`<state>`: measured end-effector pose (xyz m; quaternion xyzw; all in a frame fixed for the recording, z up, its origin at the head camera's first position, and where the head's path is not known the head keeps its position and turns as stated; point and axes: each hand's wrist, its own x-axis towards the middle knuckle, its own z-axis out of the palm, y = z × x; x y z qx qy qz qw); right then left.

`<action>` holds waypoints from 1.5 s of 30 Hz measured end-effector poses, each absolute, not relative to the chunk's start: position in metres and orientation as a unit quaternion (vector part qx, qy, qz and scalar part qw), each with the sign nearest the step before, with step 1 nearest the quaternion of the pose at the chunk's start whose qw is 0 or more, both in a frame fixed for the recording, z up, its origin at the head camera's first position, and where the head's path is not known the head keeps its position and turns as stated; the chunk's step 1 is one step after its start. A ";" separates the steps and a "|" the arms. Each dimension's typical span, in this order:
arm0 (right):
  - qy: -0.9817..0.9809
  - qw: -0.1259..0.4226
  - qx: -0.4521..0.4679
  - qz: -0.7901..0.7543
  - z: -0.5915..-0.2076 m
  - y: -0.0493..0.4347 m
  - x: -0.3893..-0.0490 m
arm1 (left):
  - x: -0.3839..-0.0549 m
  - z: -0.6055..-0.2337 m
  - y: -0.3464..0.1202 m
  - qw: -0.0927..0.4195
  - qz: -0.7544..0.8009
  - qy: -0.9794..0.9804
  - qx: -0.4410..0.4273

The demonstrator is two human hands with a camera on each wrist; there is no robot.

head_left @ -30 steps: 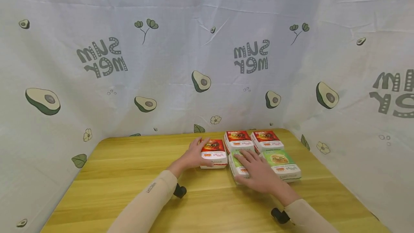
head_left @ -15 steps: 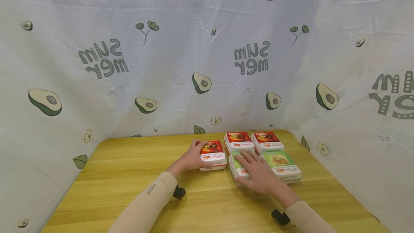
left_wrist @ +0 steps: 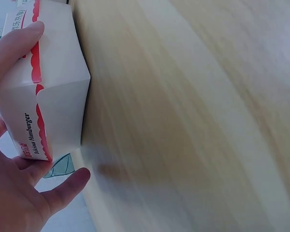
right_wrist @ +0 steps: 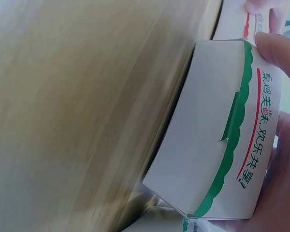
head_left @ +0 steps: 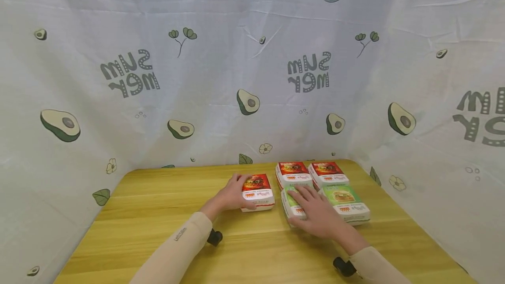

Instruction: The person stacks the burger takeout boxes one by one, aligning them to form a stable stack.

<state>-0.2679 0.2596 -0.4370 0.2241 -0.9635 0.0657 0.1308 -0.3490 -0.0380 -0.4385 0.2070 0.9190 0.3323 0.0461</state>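
Note:
In the head view, my left hand grips a red-topped burger box. Its thumb presses the near face and its fingers lie along the left and far sides; the left wrist view shows the little finger sticking out off the carton. My right hand rests on a green-topped burger box, its fingers spread over the lid and hiding much of it. The right thumb touches the upper edge near one corner. A narrow strip of table separates the two boxes.
Behind the right hand's box stands a red-topped box, with another red one to its right. A second green box lies beside my right hand. The wooden table ends at a printed curtain.
My left hand has drawn the red burger box slightly left and nearer, widening the gap to the others. My right hand and the boxes around it stay in place.

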 end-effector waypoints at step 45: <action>-0.959 0.125 0.241 0.077 -0.436 0.262 -0.266 | -0.319 -0.439 -0.101 0.033 0.297 0.933 0.203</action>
